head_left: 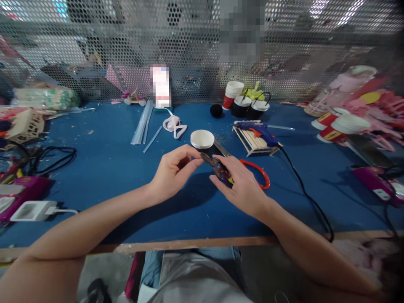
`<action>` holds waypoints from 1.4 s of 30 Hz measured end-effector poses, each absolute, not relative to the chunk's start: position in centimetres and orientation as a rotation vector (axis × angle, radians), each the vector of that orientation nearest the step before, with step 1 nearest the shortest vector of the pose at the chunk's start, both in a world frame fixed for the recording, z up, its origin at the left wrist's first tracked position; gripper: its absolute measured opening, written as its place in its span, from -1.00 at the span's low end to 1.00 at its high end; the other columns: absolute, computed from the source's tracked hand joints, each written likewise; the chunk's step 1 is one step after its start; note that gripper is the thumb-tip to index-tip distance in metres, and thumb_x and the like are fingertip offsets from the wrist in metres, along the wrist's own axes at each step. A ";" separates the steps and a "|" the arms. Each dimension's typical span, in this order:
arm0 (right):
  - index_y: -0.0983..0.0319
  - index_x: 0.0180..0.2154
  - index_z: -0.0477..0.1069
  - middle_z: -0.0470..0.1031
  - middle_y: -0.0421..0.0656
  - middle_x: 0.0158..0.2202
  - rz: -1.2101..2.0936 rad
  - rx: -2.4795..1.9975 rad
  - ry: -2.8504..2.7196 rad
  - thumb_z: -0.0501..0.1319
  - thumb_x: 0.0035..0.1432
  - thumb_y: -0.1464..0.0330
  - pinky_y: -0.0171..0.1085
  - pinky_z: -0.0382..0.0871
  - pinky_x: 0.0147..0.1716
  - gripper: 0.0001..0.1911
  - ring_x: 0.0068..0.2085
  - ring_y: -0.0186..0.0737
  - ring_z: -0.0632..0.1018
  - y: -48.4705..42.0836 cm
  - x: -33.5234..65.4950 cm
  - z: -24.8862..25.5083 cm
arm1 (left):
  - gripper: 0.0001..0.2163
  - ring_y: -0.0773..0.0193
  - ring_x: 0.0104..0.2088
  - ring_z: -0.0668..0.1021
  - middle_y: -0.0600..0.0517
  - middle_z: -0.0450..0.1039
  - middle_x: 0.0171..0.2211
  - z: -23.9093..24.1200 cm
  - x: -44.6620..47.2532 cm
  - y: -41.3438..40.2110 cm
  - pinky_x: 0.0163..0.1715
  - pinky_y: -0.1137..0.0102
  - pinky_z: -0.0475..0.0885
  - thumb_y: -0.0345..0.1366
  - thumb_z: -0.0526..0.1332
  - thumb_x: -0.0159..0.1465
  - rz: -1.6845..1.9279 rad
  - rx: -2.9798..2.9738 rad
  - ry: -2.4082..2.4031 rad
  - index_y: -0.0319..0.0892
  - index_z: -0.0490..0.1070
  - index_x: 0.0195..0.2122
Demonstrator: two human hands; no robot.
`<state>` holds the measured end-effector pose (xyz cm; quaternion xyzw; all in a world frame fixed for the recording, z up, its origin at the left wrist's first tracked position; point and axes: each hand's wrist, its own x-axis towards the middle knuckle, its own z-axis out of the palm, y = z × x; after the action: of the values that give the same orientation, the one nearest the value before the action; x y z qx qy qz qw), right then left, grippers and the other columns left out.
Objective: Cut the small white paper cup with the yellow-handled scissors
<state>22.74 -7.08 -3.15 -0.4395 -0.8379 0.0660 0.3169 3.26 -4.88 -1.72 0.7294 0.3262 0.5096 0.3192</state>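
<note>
Two bare hands at work above the near-middle part of a blue desk (110, 168), between its front edge and the mesh panel (195, 46) along its back edge. The right hand (246, 183) is partly closed, fingers and thumb bent around the handles of a pair of pliers (217, 166), whose tip points toward the left hand. The left hand (175, 172) is curled, its thumb and index finger drawn close together at that tip; whether they pinch the tip itself or some small piece cannot be told. Just beyond the fingertips stands a cup (202, 139) with a white inside, upright. Scissors (264, 176) with red handles lie partly hidden behind the right hand. Farther toward the desk's right edge, a blue glue gun (259, 130) rests on a small rack of sticks (249, 141), its black cord (303, 189) running to the front edge. Near the back edge are a black ball (216, 110), a white cable (173, 125), a phone (161, 86) standing up and, left of the cable, clear strips (141, 126). A white charger (33, 210) sits near the front left corner.
</note>
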 end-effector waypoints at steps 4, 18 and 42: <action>0.25 0.07 0.18 0.40 -0.03 -0.21 0.129 -1.125 -2.194 0.10 0.20 0.27 -0.12 0.41 -0.24 -0.58 -0.22 -0.12 0.47 -7.0 22.7 -3.3 | -0.94 0.40 -0.47 0.43 0.04 0.42 -0.45 -1.8 3.2 -4.9 -0.55 0.52 0.30 -0.33 0.17 0.24 1.335 1.927 0.864 -0.20 0.39 -0.34; 0.28 0.04 0.22 0.43 0.00 -0.17 0.127 -1.140 -2.179 0.12 0.18 0.34 -0.13 0.43 -0.22 -0.61 -0.16 -0.08 0.48 -6.9 22.9 -4.0 | -0.96 0.51 -0.61 0.33 0.09 0.40 -0.46 -1.7 3.3 -4.9 -0.63 0.56 0.24 -0.36 0.19 0.22 1.246 1.864 0.893 -0.20 0.36 -0.33; 0.25 -0.02 0.36 0.50 -0.07 -0.11 0.531 -1.224 -2.187 0.07 0.22 0.23 -0.18 0.37 -0.07 -0.65 -0.09 -0.15 0.51 -6.5 23.1 -2.4 | -0.89 0.46 -0.54 0.43 0.11 0.39 -0.57 1.6 0.8 -2.6 -0.50 0.57 0.35 -0.39 0.13 0.20 0.652 1.965 0.820 -0.25 0.44 -0.33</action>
<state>23.12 -6.52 -2.35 -0.4579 -0.8180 0.1987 0.2858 0.77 -2.63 1.58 0.7916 0.3303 0.2628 0.4418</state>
